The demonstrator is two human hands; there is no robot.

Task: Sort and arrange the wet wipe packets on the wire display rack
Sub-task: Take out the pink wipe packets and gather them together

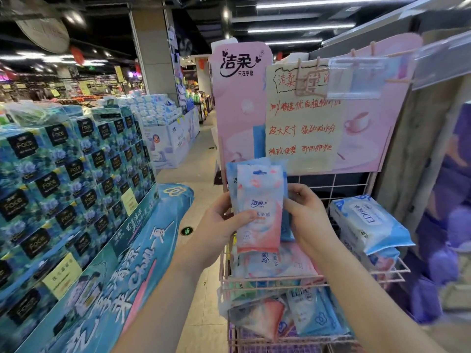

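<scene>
Hands hold a fanned stack of wet wipe packets upright at frame centre, just in front of the pink wire rack [316, 282]. I read the left hand [219, 229] as closed on the stack's left edge, thumb pressed across the front of the pink-and-white packet [258, 212]. The right hand [307, 217] grips the right edge of the same stack, fingers curled behind it, at 3 o'clock from the front packet. Blue packets [285, 222] sit behind the pink one, their edges showing at its top, left and right.

On the rack's upper shelf, at 6 o'clock from the held stack, more pink-printed packets [280, 261] lie flat. At 3 o'clock on that shelf, larger blue-and-white wipe packs [369, 222] are stacked at a tilt, one on another. The lower shelf at 6 o'clock holds a loose mix of packets [288, 314], orange-pink at left and pale blue at right, leaning unevenly.

Above the rack, at 12 o'clock, stands a pink branded backboard [239, 98] with a handwritten cream sign [303, 118] clipped over it. At 9 o'clock, well apart from the rack, a tiered display of blue tissue boxes [76, 169] fills the left side of the view.
</scene>
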